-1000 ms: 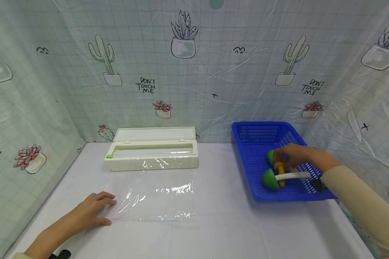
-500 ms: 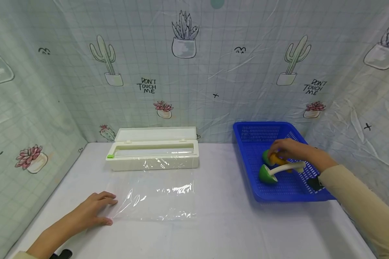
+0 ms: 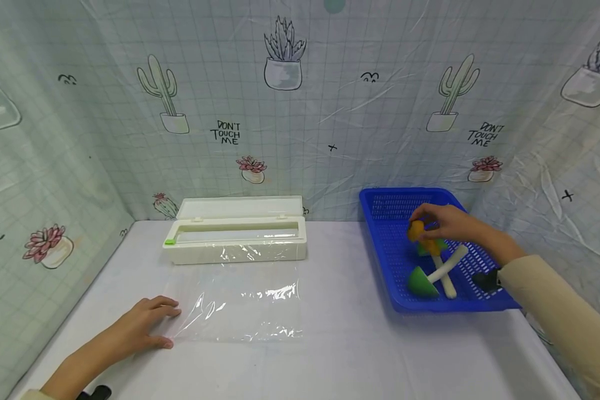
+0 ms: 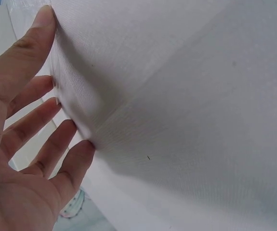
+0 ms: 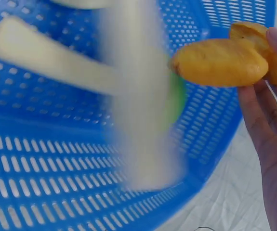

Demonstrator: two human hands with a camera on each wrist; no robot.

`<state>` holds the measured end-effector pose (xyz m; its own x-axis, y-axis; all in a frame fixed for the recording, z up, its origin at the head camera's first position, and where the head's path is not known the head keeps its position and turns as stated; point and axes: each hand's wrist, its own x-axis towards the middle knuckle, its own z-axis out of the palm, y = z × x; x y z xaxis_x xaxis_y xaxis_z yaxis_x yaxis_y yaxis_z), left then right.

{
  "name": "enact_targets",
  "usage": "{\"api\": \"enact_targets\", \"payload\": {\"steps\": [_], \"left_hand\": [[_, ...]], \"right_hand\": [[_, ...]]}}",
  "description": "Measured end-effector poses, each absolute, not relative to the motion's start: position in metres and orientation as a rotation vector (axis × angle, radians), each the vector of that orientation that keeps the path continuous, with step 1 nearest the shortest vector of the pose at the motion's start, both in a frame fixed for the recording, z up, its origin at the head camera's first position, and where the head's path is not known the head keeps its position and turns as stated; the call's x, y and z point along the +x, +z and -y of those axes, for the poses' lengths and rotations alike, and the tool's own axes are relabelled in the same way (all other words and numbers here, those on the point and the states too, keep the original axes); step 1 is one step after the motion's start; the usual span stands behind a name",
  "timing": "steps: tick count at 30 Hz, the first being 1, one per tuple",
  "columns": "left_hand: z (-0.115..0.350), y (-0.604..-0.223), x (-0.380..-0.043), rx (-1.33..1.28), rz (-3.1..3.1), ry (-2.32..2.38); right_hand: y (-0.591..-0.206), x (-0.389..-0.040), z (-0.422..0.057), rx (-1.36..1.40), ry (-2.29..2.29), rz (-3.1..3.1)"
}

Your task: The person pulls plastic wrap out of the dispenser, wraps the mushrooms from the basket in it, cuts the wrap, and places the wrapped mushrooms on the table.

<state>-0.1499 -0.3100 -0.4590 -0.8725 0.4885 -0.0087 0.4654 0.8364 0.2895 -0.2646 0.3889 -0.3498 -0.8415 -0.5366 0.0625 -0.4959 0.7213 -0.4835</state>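
Observation:
My right hand (image 3: 447, 222) pinches a yellow, knobbly ginger-like piece (image 3: 425, 236) between thumb and fingers, over the blue basket (image 3: 380, 266). Its rounded lobe (image 5: 220, 62) sticks out from the fingertips in the right wrist view. Below it lie green-capped pieces with white stems; one green cap (image 3: 421, 282) faces the front, and another green patch shows partly behind the yellow piece. My left hand (image 3: 140, 328) rests at the left edge of a sheet of clear film (image 3: 250, 305). In the left wrist view its thumb and fingers (image 4: 73, 163) are spread, tips against the white surface.
A white film dispenser (image 3: 240, 253) with its lid raised stands at the back of the white table (image 3: 330, 361). The film runs forward from it. Patterned curtain (image 3: 330, 111) closes off the back and both sides.
My right hand has taken hold of the yellow piece and lifted it slightly, up and left. The green-capped pieces below have shifted and turned. My left hand has stayed put.

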Motion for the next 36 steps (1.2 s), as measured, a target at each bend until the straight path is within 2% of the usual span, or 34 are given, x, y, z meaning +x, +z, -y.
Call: {"api": "enact_targets", "payload": {"steps": [7,14,27,36], "left_hand": [[0.311,-0.460,-0.152,0.774,-2.942,0.415],[0.312,-0.460,-0.152,0.800,-2.948,0.426],[0.313,-0.462,-0.151,0.887,-2.961,0.438],[0.311,-0.459,-0.150,0.802,-2.936,0.417]], "right_hand": [[-0.337,-0.265,-0.388,-0.908,-0.814,-2.871],[-0.326,-0.262,-0.379,-0.889,-0.670,-2.919],[-0.320,-0.250,-0.365,-0.967,-0.639,-2.920],[-0.313,-0.242,-0.352,-1.029,-0.595,-2.944]]}}
